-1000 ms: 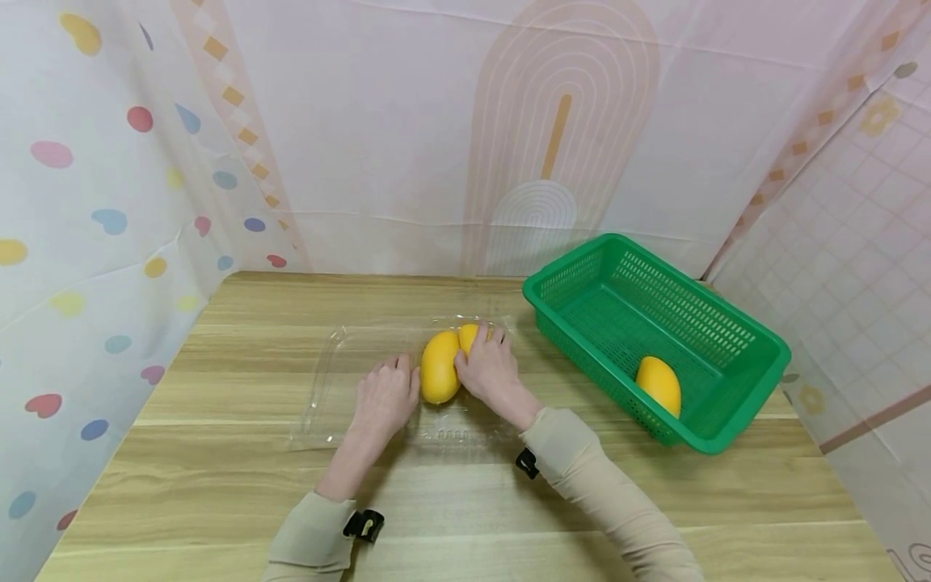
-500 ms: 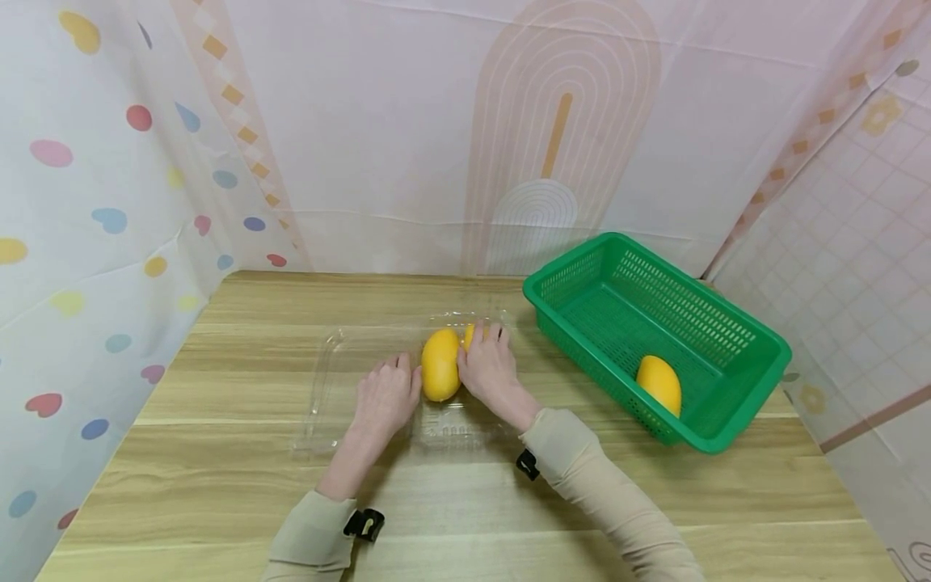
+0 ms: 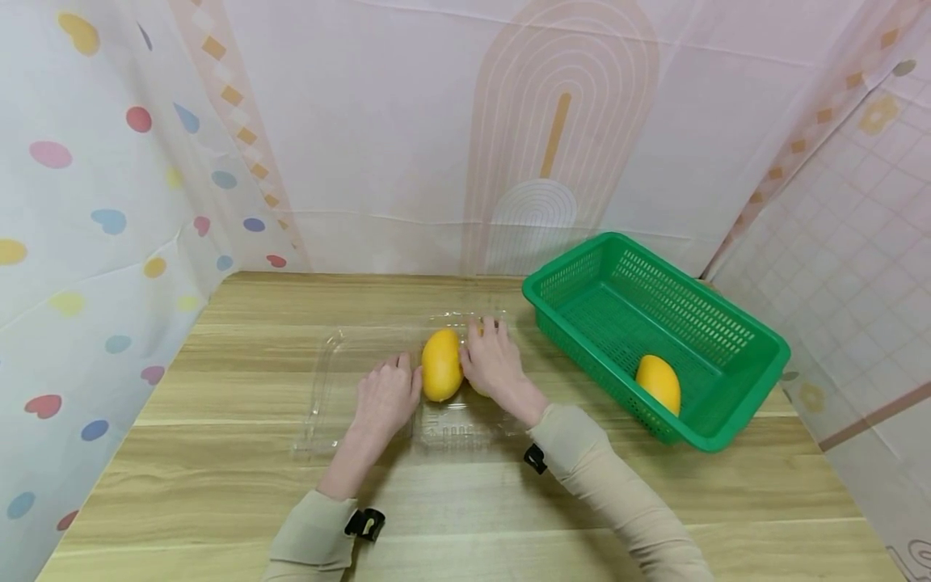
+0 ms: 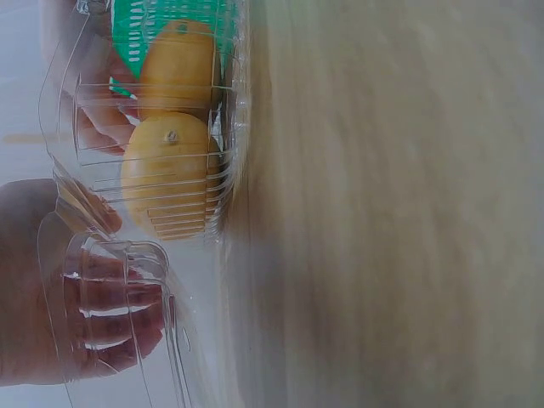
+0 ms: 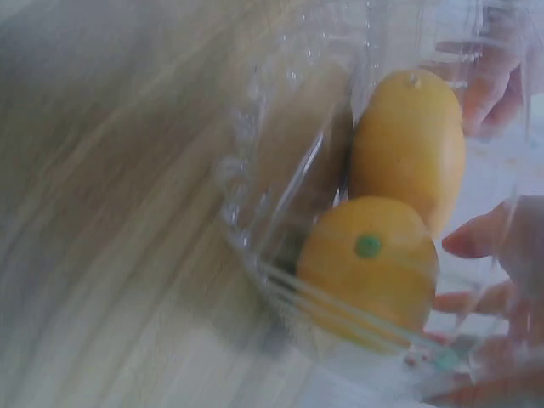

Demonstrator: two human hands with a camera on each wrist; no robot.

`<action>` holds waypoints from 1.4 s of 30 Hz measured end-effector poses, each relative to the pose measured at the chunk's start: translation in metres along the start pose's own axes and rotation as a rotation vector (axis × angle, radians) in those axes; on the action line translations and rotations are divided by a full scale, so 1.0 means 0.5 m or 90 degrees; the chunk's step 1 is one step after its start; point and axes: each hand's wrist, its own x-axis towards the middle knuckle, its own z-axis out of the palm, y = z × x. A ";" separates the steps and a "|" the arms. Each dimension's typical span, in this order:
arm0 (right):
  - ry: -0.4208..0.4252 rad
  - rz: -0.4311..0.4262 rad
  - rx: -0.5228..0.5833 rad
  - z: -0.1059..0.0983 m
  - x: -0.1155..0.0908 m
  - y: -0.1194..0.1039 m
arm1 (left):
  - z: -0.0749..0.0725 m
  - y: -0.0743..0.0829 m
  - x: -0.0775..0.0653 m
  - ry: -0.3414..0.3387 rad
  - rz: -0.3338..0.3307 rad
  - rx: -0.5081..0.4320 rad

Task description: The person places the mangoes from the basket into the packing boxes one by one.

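Fingers of the right hand [image 3: 496, 364] lie loosely bent and spread over the right mango [image 5: 374, 289], thumb toward the left mango [image 3: 441, 365]; no firm grasp shows, and whether they press on the fruit cannot be confirmed. Fingers of the left hand [image 3: 385, 396] curl around the fold of the box [image 3: 454, 436], its thumb just beside the left mango.

Step in hand, as judged: seating the right mango. Hold the fold low, as the thin plastic may slide or buckle. Press the fruit lightly from above until it rests parallel to the left one. Withdraw the fingers straight upward; a sideways exit could drag the fruit.

Box: clear, mid-desk [image 3: 436, 525], nearer the far edge than the near edge. Its lid [image 3: 338, 396] lies toward the left edge. Its right half contains both mangoes, side by side.

Basket [image 3: 687, 303]: green, slotted, set askew at the far right corner. A third mango [image 3: 659, 384] lies inside, against the wall facing the box, toward the near end
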 end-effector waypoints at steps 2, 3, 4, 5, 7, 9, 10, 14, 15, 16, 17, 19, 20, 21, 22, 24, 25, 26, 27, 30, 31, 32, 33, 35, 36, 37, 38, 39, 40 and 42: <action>0.007 -0.015 0.003 -0.003 -0.001 0.006 | 0.000 0.000 0.000 -0.002 -0.001 -0.001; 0.012 -0.022 0.005 -0.006 -0.002 0.010 | 0.000 0.000 0.000 -0.003 -0.001 -0.001; 0.016 -0.029 0.003 -0.008 -0.003 0.013 | 0.000 0.000 -0.001 -0.003 -0.002 -0.002; 0.021 -0.035 0.000 -0.011 -0.004 0.017 | -0.001 0.000 -0.001 -0.003 -0.003 -0.002; 0.031 -0.047 -0.008 -0.017 -0.006 0.025 | -0.001 0.000 -0.002 -0.004 -0.003 -0.001; 0.039 -0.053 -0.017 -0.024 -0.008 0.034 | -0.002 0.000 -0.002 -0.004 -0.003 -0.001; 0.042 -0.052 -0.021 -0.028 -0.008 0.039 | -0.002 0.001 -0.003 -0.005 -0.003 -0.001; 0.050 -0.045 -0.020 -0.048 -0.010 0.062 | -0.001 0.001 -0.003 -0.005 -0.002 -0.001; 0.056 -0.042 -0.017 -0.053 -0.011 0.069 | -0.001 0.001 -0.002 -0.007 -0.003 -0.002; 0.060 -0.041 -0.016 -0.058 -0.011 0.075 | -0.001 0.000 -0.002 -0.009 -0.004 -0.002; 0.065 -0.041 -0.014 -0.063 -0.012 0.082 | -0.001 0.000 -0.002 -0.011 -0.005 -0.001; 0.079 -0.040 -0.013 -0.073 -0.014 0.093 | -0.002 0.000 -0.002 -0.015 -0.007 -0.001; 0.082 -0.038 -0.015 -0.078 -0.015 0.098 | -0.002 -0.001 -0.002 -0.016 -0.008 -0.001; 0.078 -0.036 -0.017 -0.083 -0.017 0.102 | -0.003 0.000 -0.002 -0.019 -0.009 -0.002; 0.076 -0.035 -0.019 -0.088 -0.019 0.106 | -0.003 -0.001 -0.001 -0.019 -0.009 -0.001; 0.072 -0.030 -0.025 -0.097 -0.023 0.114 | -0.004 -0.001 -0.002 -0.016 -0.008 -0.003; 0.066 -0.026 -0.026 -0.103 -0.025 0.118 | -0.004 -0.001 -0.002 -0.015 -0.007 -0.003; 0.061 -0.023 -0.029 -0.108 -0.027 0.123 | -0.003 0.000 -0.002 -0.014 -0.007 -0.004; 0.055 -0.021 -0.030 -0.113 -0.030 0.127 | -0.003 0.000 -0.002 -0.012 -0.006 -0.003; 0.035 -0.013 -0.039 -0.130 -0.037 0.140 | -0.002 0.000 -0.003 -0.008 -0.005 -0.002; 0.027 -0.011 -0.043 -0.137 -0.040 0.145 | -0.002 0.000 -0.003 -0.007 -0.004 -0.002; 0.020 -0.008 -0.047 -0.143 -0.043 0.149 | -0.002 -0.001 -0.003 -0.006 -0.003 -0.001; 0.011 -0.003 -0.051 -0.150 -0.046 0.153 | -0.001 -0.001 -0.003 -0.004 -0.001 -0.001; -0.009 0.012 -0.060 -0.162 -0.052 0.162 | -0.001 0.000 -0.003 -0.002 0.001 0.000; -0.019 0.020 -0.062 -0.167 -0.055 0.167 | -0.001 0.000 -0.002 -0.001 0.003 0.000; -0.028 0.028 -0.065 -0.172 -0.059 0.172 | -0.001 0.000 -0.002 0.000 0.004 0.000; -0.038 0.037 -0.066 -0.177 -0.062 0.177 | -0.001 0.000 -0.002 -0.001 0.004 0.000; -0.046 0.045 -0.068 -0.180 -0.065 0.183 | -0.001 0.000 -0.002 -0.001 0.003 0.001; -0.053 0.052 -0.068 -0.183 -0.068 0.189 | -0.001 0.000 -0.002 -0.001 0.002 0.001; -0.067 0.069 -0.065 -0.189 -0.073 0.200 | -0.001 0.000 -0.001 -0.002 0.002 0.002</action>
